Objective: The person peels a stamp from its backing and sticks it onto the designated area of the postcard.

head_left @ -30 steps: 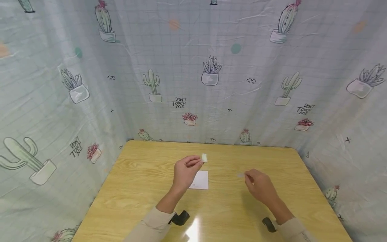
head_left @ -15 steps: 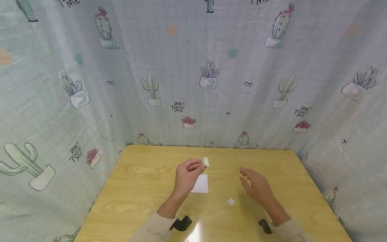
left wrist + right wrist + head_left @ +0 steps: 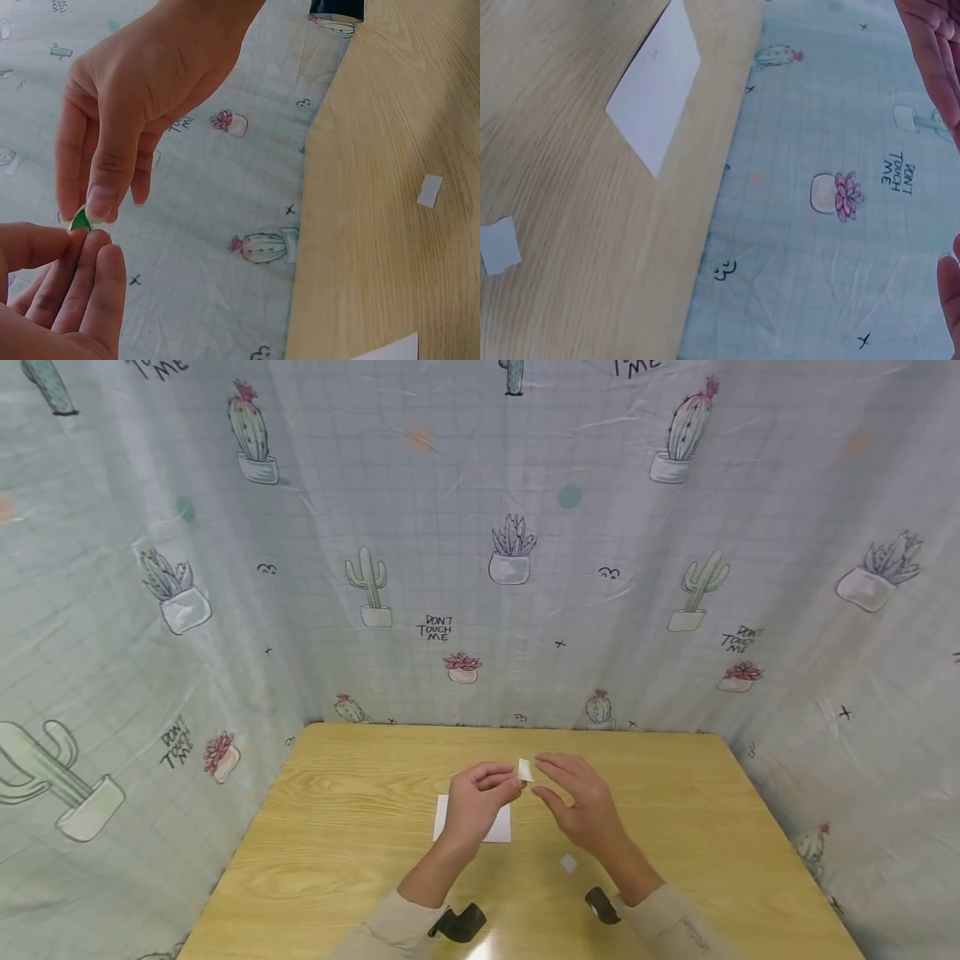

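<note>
My left hand (image 3: 476, 806) pinches a small pale piece (image 3: 525, 770), likely a sticker, between thumb and forefinger above the table. In the left wrist view that small piece (image 3: 80, 220) shows a green face and looks slightly curled. My right hand (image 3: 583, 802) is just right of it, thumb and fingers spread apart, with nothing held. From the left wrist, the right hand (image 3: 142, 90) hangs over the piece, fingertips very close; contact cannot be told. A white card (image 3: 498, 828) lies under the left hand, partly hidden by it. A small white paper square (image 3: 568, 862) lies below the right hand.
The wooden table (image 3: 360, 777) meets a cactus-print curtain (image 3: 510, 635) at its back, with more curtain on both sides. Black straps with cameras (image 3: 461, 923) sit at both wrists. The right wrist view shows the white card (image 3: 656, 90) flat near the far edge.
My right hand let go of the small white paper square, which dropped onto the table. The hand then moved left to the piece in my left hand. The left hand moved slightly right.
</note>
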`<state>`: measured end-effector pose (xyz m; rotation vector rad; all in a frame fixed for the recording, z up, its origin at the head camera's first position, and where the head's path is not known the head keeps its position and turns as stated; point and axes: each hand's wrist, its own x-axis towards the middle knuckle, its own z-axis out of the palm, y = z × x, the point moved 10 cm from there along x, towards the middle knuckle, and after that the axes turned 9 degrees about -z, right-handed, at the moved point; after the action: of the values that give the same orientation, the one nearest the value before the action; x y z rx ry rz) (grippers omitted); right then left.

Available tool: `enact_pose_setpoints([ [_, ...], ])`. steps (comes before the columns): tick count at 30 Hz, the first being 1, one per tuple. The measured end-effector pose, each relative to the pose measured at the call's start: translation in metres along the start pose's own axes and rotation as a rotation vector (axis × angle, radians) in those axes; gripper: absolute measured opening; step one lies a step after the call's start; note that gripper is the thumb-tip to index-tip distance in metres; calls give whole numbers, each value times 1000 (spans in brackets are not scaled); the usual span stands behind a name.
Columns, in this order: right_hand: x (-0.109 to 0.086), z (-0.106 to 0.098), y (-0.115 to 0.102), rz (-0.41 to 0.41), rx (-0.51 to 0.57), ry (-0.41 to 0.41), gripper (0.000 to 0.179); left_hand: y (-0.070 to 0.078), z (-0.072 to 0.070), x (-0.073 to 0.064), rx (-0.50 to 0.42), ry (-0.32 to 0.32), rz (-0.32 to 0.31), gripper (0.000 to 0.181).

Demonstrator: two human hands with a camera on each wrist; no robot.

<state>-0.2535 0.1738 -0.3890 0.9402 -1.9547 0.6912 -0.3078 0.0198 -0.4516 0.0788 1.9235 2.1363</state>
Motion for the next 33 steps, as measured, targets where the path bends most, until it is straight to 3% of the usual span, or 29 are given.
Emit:
enact_pose_setpoints([
  [10,2,5,-5,-8,10,9,36,-2,4,-1,-19,-40,-3,30],
  [20,2,7,-4,-1,21,33,26,5,5,-4,14,-85,46,29],
  [24,5,7,-5,5,7,37,25,10,1,-4,72,-67,82,26],
  [33,5,12,-6,58,32,17,20,16,-7,-9,271,36,176,20],
])
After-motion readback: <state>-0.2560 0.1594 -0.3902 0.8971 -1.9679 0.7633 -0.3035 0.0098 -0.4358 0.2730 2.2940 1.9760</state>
